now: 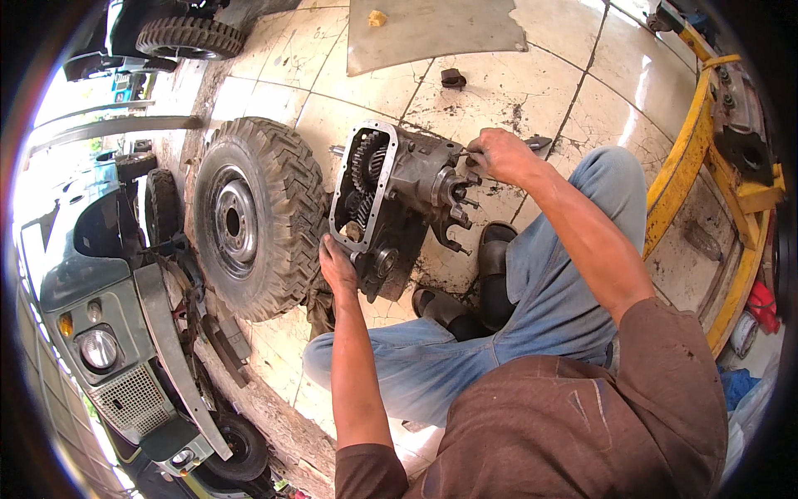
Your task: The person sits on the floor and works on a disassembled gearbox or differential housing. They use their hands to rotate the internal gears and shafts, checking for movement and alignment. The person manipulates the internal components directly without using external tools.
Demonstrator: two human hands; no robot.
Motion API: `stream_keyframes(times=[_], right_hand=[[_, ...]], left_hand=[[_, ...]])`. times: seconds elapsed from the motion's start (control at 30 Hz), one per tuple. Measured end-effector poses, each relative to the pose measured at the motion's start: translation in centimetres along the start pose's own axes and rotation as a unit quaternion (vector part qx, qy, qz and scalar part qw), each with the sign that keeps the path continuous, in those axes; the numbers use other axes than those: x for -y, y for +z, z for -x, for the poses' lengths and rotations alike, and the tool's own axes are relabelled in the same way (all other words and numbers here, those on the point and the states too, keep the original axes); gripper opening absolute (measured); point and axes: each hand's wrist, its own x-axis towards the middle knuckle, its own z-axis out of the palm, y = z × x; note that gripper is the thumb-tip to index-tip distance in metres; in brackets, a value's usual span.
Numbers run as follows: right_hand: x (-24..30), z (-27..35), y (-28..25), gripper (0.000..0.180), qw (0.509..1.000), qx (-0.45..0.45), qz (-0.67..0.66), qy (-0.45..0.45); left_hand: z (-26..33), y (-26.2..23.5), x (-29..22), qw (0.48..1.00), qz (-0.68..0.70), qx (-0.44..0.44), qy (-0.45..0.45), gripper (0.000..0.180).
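On the tiled floor (573, 104), a gearbox (401, 185) sits inward from the left edge, left fingers (327, 249) touching its near corner, grip unclear; it looks heavy, rigid, perhaps oily, best held by its casing (412, 166). Farther off, right fingers (480, 146) curl, their hold and its underside hidden.

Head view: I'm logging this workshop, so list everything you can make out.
Gear housing: one, dark grey, centre
Treaded wheel: one, black, left of housing
Sheet: one, grey, upper floor
Lump: one, yellow, on sheet
Small block: one, dark, near sheet
Frame: one, yellow, right
Unclear item: one, red, far right
Vehicles: several, greenish or dark, left
Footwear: two, black, worn
Jeans: one, blue, worn
Left hand: one, bare, on housing
Right hand: one, bare, at housing
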Motion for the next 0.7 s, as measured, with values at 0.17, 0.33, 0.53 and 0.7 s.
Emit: stream_keyframes(times=[0.17, 0.33, 0.53, 0.7], right_hand=[[-0.8, 0.5, 1.0, 0.023, 1.000, -0.026, -0.009, -0.005], [0.6, 0.6, -0.3, 0.024, 0.997, -0.031, -0.059, -0.025], [0.3, 0.5, -0.2, 0.025, 1.000, -0.004, -0.017, -0.013], [-0.6, 1.0, 1.5, 0.024, 0.999, -0.026, 0.015, -0.012]], left_hand=[[0.1, 0.3, -1.2, 0.999, 0.002, 0.028, -0.025, 0.073], [-0.1, 0.0, -0.2, 1.000, -0.008, 0.013, -0.015, 0.072], [-0.2, 0.0, -0.1, 1.000, 0.000, 0.013, -0.024, 0.073], [0.2, -0.1, -0.6, 0.999, -0.001, 0.019, -0.030, 0.074]])
